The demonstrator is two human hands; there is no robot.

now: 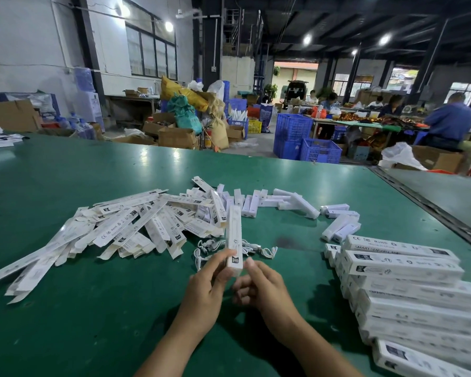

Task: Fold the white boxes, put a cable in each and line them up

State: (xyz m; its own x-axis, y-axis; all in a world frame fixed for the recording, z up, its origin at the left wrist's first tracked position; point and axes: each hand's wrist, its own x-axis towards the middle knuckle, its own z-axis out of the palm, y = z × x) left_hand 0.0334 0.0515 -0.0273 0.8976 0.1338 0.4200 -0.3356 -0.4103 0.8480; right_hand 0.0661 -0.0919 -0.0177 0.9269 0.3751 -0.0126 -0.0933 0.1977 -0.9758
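Both hands hold one white box [234, 235] just above the green table [93, 336]. The left hand [206, 284] pinches the near end of the box from the left side. The right hand [264, 287] has its thumb against the right side of that same end. Its other fingers are curled under and look blurry. The box is long and thin and points away from the person. Under it, just past the hands, some white cables [210, 246] lie on the table. A big messy pile of flat boxes [120, 227] lies to the left. On the right, folded boxes [408, 284] sit side by side in a row, touching each other. Farther back on the table, small white sticks [299, 204] lie scattered about. Far behind the table are people [449, 118], and blue crates [292, 129] stand on the floor.
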